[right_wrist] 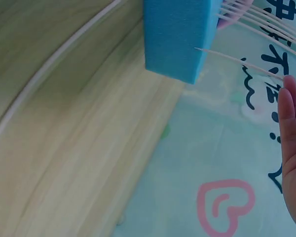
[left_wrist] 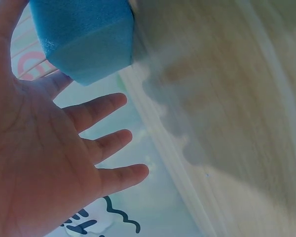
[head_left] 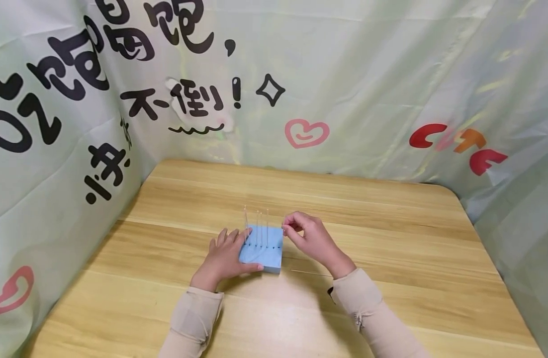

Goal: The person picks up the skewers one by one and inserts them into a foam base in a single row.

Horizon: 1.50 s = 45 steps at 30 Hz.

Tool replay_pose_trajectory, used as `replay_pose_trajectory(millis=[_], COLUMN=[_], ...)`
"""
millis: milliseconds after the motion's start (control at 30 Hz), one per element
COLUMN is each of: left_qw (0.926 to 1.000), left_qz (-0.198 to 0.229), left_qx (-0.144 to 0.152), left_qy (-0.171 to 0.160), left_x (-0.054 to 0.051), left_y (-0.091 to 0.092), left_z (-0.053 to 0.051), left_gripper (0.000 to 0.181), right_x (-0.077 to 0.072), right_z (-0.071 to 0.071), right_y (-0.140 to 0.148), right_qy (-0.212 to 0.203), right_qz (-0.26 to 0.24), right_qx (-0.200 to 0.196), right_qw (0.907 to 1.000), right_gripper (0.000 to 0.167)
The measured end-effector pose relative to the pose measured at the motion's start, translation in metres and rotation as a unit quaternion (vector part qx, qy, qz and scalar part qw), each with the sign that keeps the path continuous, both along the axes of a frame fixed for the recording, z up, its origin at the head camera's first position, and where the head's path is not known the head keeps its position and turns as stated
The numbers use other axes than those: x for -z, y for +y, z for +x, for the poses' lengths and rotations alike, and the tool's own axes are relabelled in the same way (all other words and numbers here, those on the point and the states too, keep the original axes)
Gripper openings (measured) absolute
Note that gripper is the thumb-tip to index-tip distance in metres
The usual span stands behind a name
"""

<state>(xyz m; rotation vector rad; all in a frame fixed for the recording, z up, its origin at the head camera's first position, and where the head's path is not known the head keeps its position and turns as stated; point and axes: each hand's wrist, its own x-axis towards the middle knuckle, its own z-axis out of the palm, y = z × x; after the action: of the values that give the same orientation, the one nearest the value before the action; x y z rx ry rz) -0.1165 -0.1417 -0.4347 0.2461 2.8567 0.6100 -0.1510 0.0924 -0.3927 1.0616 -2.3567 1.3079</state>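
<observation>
A blue foam block lies on the table, with several thin wooden skewers standing upright in a row on its left and middle part. Dark dots run along that row towards the right edge. My left hand holds the block from the left, thumb at the front and index finger at the back; in the left wrist view its other fingers are spread. At the block's right side my right hand pinches another thin skewer. That skewer's tip overlaps the block in the right wrist view; whether it is inserted, I cannot tell.
The wood-grain table extends around the block on all sides. Printed cloth with black lettering and pink hearts hangs behind the table and at both sides.
</observation>
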Motion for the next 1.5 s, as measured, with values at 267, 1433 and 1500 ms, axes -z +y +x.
replay_pose_trajectory(millis=[267, 1433, 1500], left_qw=[1.0, 1.0, 1.0], left_qz=[0.0, -0.003, -0.002], left_qx=[0.002, 0.001, 0.001], left_qy=[0.005, 0.003, 0.002], left_x=[-0.001, 0.0, 0.0], left_y=[0.0, 0.001, 0.0], left_z=[0.0, 0.0, 0.0], left_gripper=[0.103, 0.102, 0.102], right_x=[-0.01, 0.027, 0.028], right_z=[0.0, 0.002, 0.002], right_y=[-0.007, -0.017, -0.018], right_qy=[0.023, -0.041, -0.044], right_qz=[-0.015, 0.024, 0.021], right_qx=[-0.008, -0.026, -0.025], right_qw=[0.9996, 0.9985, 0.9985], right_gripper=[0.009, 0.009, 0.009])
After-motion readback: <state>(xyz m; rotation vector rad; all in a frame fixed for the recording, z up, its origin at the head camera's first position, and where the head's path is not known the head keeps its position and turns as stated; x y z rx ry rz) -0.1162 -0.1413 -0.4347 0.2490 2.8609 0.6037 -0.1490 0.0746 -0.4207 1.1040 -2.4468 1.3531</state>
